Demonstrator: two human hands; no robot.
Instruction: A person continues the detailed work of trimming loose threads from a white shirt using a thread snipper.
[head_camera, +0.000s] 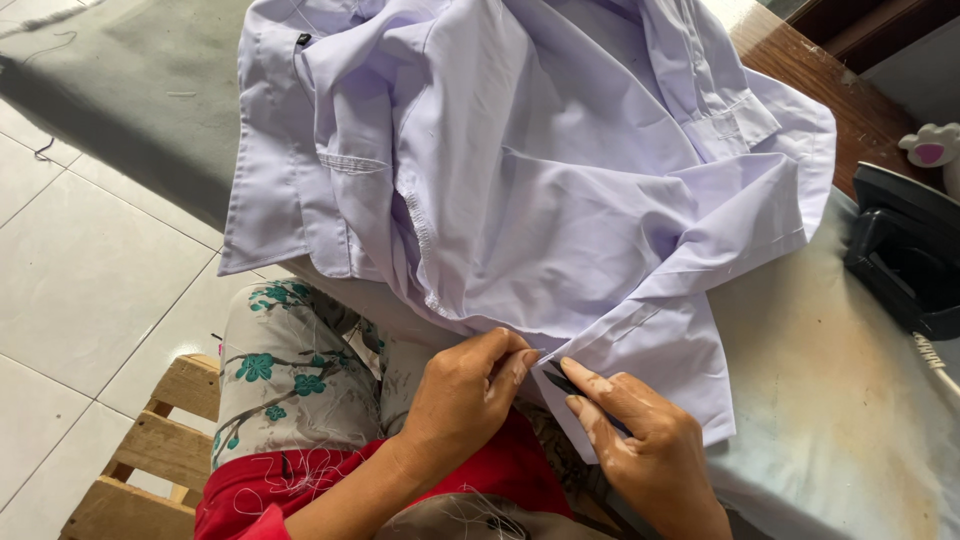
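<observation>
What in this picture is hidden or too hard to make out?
Head view:
- Dark tool in the right hand: mostly covered by fingers; kind unclear.
- What the left hand pinches: too small.
- Black iron: cut off by the right edge.
- Wooden seat: partly under the legs.

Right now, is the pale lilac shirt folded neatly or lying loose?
Loose. The pale lilac shirt lies crumpled and creased over the padded grey table, one hem edge pinched by the left hand beside the right hand.

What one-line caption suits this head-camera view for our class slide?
Left hand pinches the hem of a pale lilac cotton shirt while the right hand works small dark snips at it.
</observation>
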